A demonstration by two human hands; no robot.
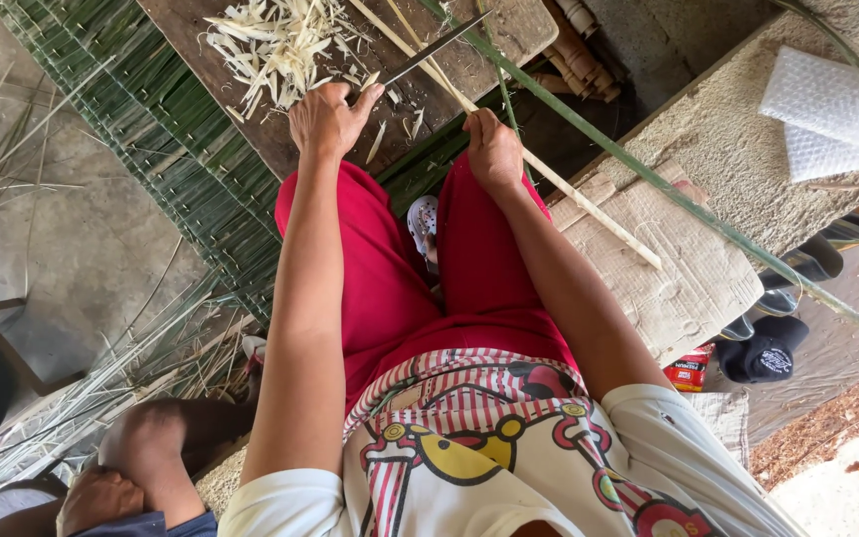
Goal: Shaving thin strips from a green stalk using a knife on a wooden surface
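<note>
Both arms stretched forward; left hand [325,119] and right hand [492,149] in closed grip

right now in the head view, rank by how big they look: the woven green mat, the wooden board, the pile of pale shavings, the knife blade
1. woven green mat
2. wooden board, though it runs off the frame
3. pile of pale shavings
4. knife blade, held in the left hand

My knee-length cloth shorts [390,288] are plain bright red. My white cotton shirt [509,457] carries red-and-white stripes and a yellow cartoon print. The woven mat of palm leaves [151,129] is deep green, the heap of shaved slivers [275,45] pale cream, the wooden board [251,109] dull brown.
</note>
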